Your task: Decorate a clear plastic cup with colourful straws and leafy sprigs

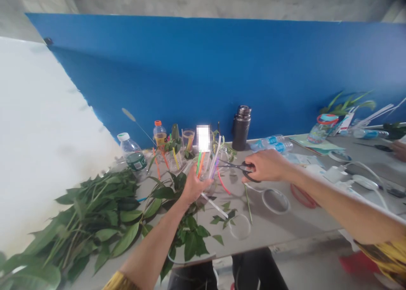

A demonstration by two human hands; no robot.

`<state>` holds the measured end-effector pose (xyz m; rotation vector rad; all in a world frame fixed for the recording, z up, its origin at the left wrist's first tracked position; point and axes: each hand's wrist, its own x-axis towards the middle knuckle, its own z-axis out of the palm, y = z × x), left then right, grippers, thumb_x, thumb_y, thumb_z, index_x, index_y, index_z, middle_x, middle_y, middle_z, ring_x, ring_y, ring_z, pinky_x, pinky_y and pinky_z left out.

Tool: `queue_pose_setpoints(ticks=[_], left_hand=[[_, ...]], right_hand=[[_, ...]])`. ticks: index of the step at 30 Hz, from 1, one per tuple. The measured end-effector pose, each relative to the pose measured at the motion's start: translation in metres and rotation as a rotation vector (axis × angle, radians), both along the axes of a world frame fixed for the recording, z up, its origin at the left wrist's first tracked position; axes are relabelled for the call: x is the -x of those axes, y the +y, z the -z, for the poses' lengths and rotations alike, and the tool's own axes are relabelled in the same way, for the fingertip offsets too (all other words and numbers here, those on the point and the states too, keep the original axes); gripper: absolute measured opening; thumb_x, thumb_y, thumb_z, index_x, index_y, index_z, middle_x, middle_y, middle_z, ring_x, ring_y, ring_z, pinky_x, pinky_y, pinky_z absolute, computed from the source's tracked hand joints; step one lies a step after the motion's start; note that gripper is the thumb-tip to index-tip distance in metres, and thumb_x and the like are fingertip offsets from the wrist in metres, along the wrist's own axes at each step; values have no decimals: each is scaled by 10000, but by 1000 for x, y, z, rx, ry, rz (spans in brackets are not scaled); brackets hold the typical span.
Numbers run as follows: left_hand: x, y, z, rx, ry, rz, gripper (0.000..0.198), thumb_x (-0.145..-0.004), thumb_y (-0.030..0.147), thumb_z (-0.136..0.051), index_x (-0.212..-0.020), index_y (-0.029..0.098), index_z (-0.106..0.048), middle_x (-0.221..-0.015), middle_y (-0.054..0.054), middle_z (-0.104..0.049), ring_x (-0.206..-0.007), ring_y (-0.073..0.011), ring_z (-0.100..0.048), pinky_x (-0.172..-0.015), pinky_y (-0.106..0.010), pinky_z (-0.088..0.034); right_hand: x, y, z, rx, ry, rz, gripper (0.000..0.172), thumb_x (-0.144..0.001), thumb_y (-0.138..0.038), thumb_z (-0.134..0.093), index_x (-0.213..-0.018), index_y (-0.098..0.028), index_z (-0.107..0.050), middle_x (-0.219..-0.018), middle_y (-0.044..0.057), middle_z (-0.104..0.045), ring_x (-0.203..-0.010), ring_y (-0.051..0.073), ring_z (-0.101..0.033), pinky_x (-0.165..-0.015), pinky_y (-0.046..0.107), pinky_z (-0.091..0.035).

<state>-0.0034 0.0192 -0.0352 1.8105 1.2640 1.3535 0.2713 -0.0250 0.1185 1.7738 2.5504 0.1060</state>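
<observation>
My left hand point(192, 186) is wrapped round a bundle of coloured strips point(201, 165) in green, orange, white and purple. They seem to stand against a clear container that is mostly hidden by the hand. My right hand point(266, 165) grips black-handled scissors point(250, 173), with the blades pointing left toward the strips. Just beneath the blades a pink strip point(223, 183) lies on the table. A white strip point(215, 205) and a thin green stem point(248, 203) are nearer to me. Cut leafy sprigs point(193, 237) rest below my left forearm.
A large pile of leafy branches point(95, 209) covers the table's left side. Along the back stand a green-labelled bottle point(135, 154), an orange-capped bottle point(160, 133) and a dark thermos point(241, 129). Tape rolls point(275, 200) lie right of centre. Another person's hand point(399, 149) shows at far right.
</observation>
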Motion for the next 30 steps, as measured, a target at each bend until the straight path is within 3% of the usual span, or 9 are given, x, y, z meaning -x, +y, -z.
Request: queue_pose_setpoints(ticks=[7,14,24,30], left_hand=[[1,1,4,-33,6,46,746,-678,268,-822,-1366,196,-546,-1305,-135,-659,-1225,-320,-618,-1109,-506,-443],[-1,1,5,-19,-77,94,800,-673,245,-835,-1407,208,-521,-1406,-146,-596,-1345,-325,-536,-1192,-508,-346],[-3,0,4,-12,-127,126,756,-648,191,-849,-1346,263,-569,-1345,-102,-618,-1321,-330,-553,-1189,-519,-356],[-1,-2,0,24,-87,83,770,-645,237,-847,-1356,193,-556,-1323,-133,-641,-1285,-333,-577,-1163,-522,-376]], right_hand=[[11,10,-16,36,-74,-56,496,-756,-678,-656,-604,-212,-581,-593,40,-614,-611,201,-573,-574,298,-236],[17,13,-15,36,-39,-127,515,-722,-618,-742,-496,-210,-522,-475,13,-496,-500,160,-500,-554,306,-208],[18,13,-16,96,-70,-106,443,-784,-529,-761,-510,-210,-622,-550,58,-594,-624,218,-595,-612,316,-264],[-1,9,-8,169,28,-83,468,-771,-573,-747,-521,-215,-578,-517,14,-535,-554,173,-503,-593,315,-247]])
